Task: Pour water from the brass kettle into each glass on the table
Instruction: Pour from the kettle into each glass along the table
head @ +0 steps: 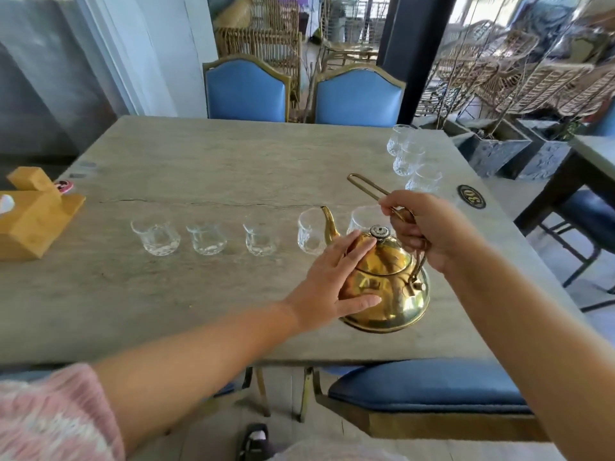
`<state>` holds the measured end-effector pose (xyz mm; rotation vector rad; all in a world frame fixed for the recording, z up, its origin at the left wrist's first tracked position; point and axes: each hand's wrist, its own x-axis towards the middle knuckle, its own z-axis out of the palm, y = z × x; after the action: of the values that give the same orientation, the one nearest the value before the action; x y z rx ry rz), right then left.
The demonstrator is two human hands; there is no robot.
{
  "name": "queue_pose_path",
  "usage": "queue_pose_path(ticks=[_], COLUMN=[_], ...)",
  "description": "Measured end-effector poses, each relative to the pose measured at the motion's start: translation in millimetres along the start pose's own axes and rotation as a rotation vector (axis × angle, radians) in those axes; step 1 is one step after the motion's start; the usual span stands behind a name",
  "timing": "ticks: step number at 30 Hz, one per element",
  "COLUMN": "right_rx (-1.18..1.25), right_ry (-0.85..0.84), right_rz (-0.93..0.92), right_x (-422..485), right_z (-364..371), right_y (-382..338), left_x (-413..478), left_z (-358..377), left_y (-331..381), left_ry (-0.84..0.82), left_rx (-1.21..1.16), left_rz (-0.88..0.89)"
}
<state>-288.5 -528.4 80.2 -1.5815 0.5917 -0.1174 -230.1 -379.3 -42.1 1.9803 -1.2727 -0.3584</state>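
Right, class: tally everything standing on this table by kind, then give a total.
Glasses: 8 (five in a row from to, three at)
Brass kettle: 1
Wooden tissue box: 1
Round number plaque: 1
Total: 11

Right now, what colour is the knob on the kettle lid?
Silver-grey with a dark patterned rim, on the brass kettle lid knob; head view.

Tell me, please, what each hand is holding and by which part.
The right hand grips the brass kettle by its handle. The left hand lies open against the kettle's body and lid.
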Motion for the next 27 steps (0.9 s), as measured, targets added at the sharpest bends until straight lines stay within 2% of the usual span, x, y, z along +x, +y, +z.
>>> queue_pose_path(ticks=[7, 16, 27], right_rx=[-0.096, -0.324, -0.476], right_ry=[-0.049, 0.017, 0.046], right_rz=[-0.091, -0.238, -0.21], right_x=[5, 21, 47], right_z=[-27, -18, 9], right_y=[10, 12, -5], left_x=[12, 15, 20], left_z=[32, 25, 11], left_y=[14, 10, -6], left_ry=[0.059, -0.021, -0.029], left_rx=[-0.055, -0.173, -0.296], left_rz=[-0.076, -0.156, -0.162])
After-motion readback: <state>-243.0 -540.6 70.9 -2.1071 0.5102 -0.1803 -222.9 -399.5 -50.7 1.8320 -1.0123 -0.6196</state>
